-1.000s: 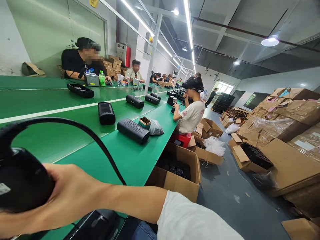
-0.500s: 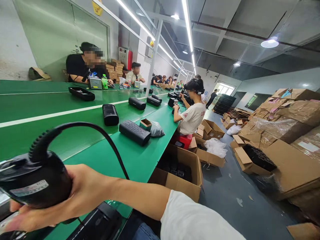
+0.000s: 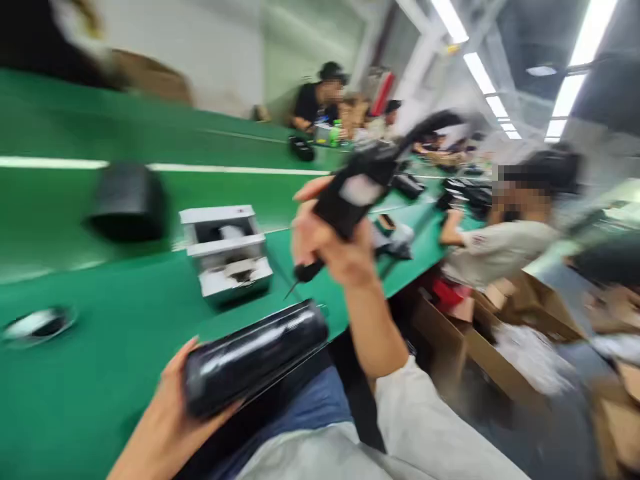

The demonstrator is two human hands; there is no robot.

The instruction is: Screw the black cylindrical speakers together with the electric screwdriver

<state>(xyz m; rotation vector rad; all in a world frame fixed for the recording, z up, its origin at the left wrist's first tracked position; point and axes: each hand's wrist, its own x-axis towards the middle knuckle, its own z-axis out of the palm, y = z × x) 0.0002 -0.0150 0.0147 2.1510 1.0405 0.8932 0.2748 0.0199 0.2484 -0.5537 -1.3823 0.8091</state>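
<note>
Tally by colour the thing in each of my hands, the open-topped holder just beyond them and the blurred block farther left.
Black: 3 (handheld tool in right hand, glossy casing in left hand, blurred block)
White: 1 (open-topped holder)
Total: 4

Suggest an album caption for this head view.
At a green table, left hand holds a shiny black case, right hand a black tool.

View swung left. Right hand (image 3: 336, 245), earlier lower left, now mid-view, electric screwdriver (image 3: 357, 190) tilted, bit downward. Left hand (image 3: 170, 403) now clasping near end of black cylindrical casing (image 3: 255, 353). White two-compartment box (image 3: 225, 250) newly in sight.
</note>
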